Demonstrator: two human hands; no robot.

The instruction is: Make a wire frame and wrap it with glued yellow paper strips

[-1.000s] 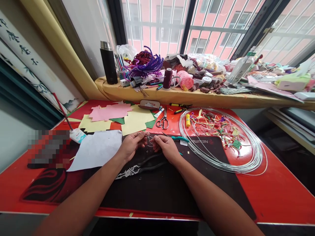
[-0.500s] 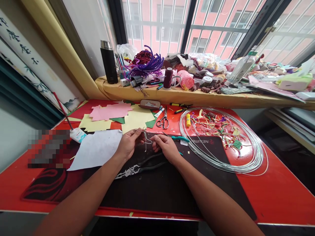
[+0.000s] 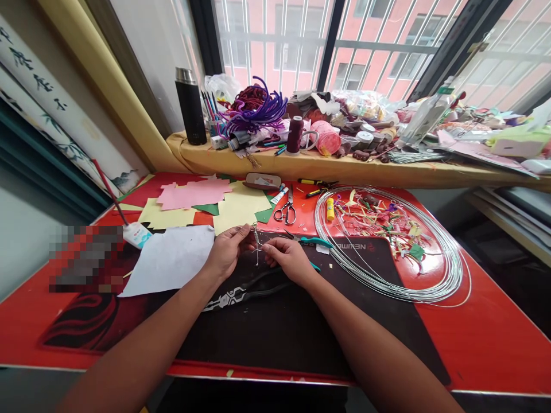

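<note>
Between my hands, above the dark desk mat, is a small twisted wire figure with thin limbs. My left hand pinches its upper part between thumb and fingers. From the other side my right hand closes thumb and forefinger on one of its lower wire limbs. Below my hands lie large black-handled pliers, their handles partly under my right hand. Just beyond my right hand rest teal-handled pliers.
A large coil of silver wire lies at right, with colourful scraps and a yellow glue stick inside it. White paper, coloured paper and scissors lie behind and left. A crowded sill runs along the window.
My right hand has moved slightly left, and its fingers have closed on the wire limb. My left hand keeps its pinch on the figure.
</note>
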